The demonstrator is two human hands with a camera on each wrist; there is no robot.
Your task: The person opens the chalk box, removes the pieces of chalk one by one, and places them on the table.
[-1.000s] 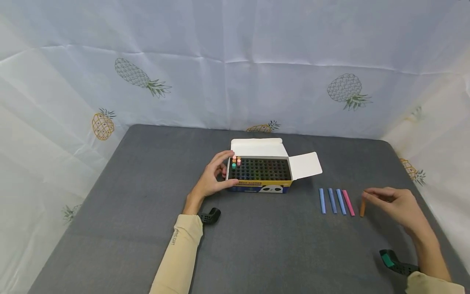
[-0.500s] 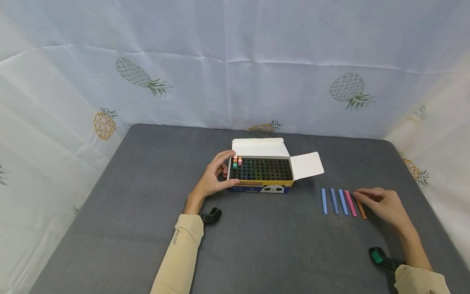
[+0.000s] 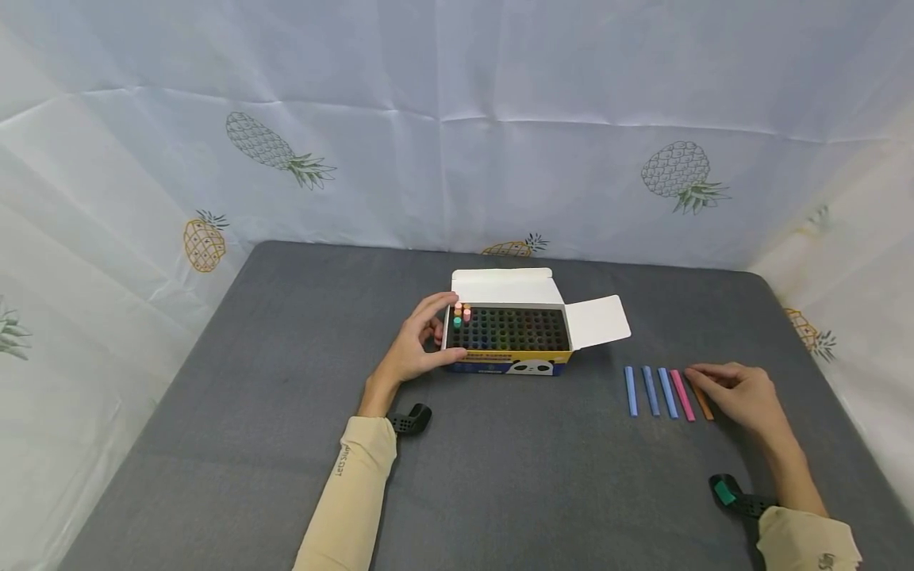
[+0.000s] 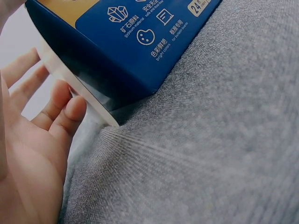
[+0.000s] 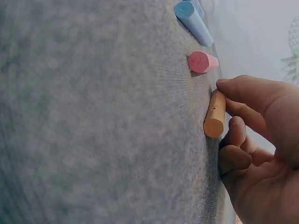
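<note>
Orange chalk [image 3: 703, 402] now laid flat; three blue chalks [image 3: 649, 391], one pink chalk [image 3: 681, 395]

A staged recording booth rather than a lived-in room: a grey felt-covered tabletop [image 3: 286, 444] is walled on three sides by creased white sheeting [image 3: 457, 119] printed with pineapples [image 3: 674, 170], hiding any surrounding room.

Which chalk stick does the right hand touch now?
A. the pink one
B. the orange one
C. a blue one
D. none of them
B: the right hand has its fingertips on the orange chalk, which lies on the table beside the pink chalk.
</note>
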